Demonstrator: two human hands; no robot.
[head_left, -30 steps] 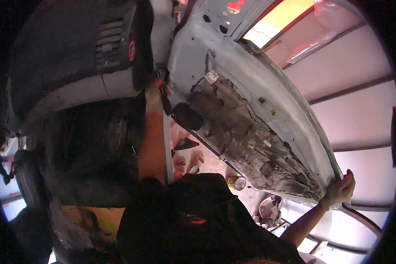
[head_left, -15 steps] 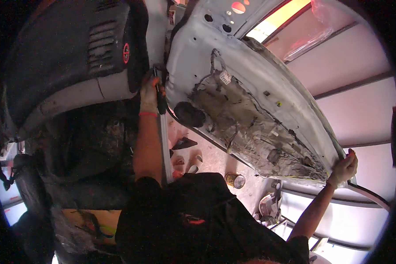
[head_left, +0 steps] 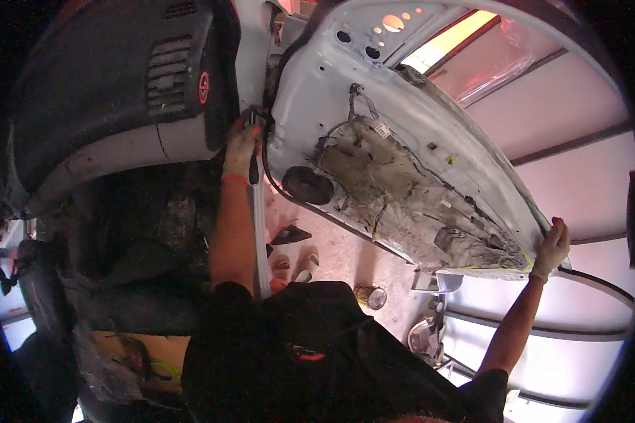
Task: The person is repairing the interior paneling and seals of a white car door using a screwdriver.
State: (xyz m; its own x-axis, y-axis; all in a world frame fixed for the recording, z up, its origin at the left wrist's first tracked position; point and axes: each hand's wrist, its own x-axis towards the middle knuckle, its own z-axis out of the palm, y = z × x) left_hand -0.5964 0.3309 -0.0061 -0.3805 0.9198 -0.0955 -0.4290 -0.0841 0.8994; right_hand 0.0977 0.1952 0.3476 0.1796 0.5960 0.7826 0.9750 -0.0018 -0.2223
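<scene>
A bare car door of pale grey metal hangs open, its inner panel stripped. A crumpled, dirty liner and a round black speaker show on its inner side. At the hinge side, my gloved left hand is closed round a dark-handled tool; its exact kind is unclear. The tool's upper end sits by the door hinge area, partly hidden by my fingers. Far to the right, my gloved right hand grips the free edge of the door.
To the left is a dark dashboard with a vent. A grey door sill runs down beside my left forearm. On the floor stand a tin can and a dark triangular piece. Pale panelled walls lie beyond the door.
The door's free end and my right hand on it have risen slightly in view. My left hand stays at the hinge side with the tool, turned a little.
</scene>
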